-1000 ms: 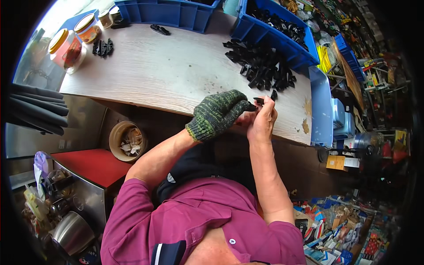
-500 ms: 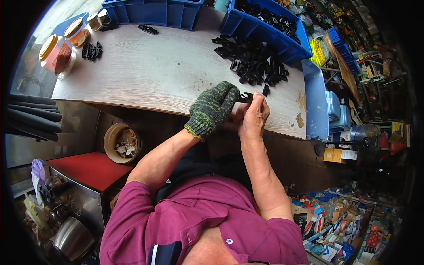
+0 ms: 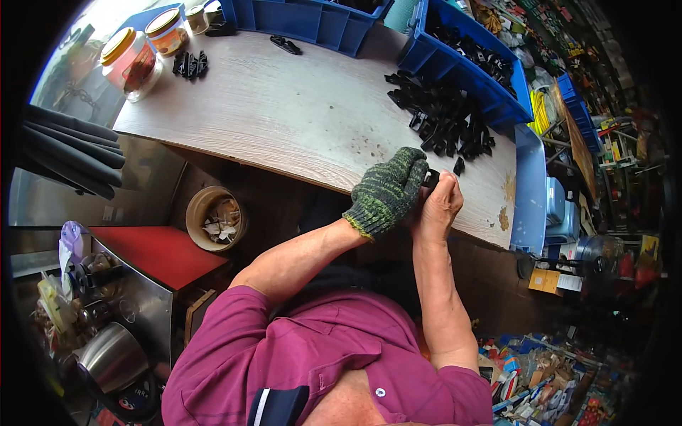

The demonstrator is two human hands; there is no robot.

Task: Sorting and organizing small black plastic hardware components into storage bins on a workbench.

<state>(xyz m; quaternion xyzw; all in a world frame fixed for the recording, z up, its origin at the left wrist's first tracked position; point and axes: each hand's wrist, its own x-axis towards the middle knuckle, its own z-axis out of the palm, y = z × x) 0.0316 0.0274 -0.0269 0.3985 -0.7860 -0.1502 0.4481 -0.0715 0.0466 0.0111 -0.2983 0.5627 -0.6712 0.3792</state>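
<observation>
At the table's front edge my two hands meet around a small black plastic piece [image 3: 430, 179]. My left hand [image 3: 388, 190], in a dark green knitted glove, has its fingers closed on the piece's left side. My bare right hand [image 3: 438, 209] pinches its right side, thumb on top. Most of the piece is hidden by the fingers. Just beyond my right hand lies a single black piece [image 3: 459, 167]. Behind it a loose pile of similar black plastic pieces [image 3: 444, 117] spreads over the pale wooden table [image 3: 284, 106].
A blue bin [image 3: 462, 78] of black pieces stands behind the pile, another blue bin [image 3: 305, 25] left of it. Small groups of black pieces [image 3: 190, 65] lie near lidded jars [image 3: 131, 62]. A bucket with scraps [image 3: 193, 231] sits below. A light-blue tub [image 3: 529, 188] adjoins the table's right end.
The view has shifted, so the scene sits farther right and lower. My hands have drawn closer together, covering more of the black piece between them.
</observation>
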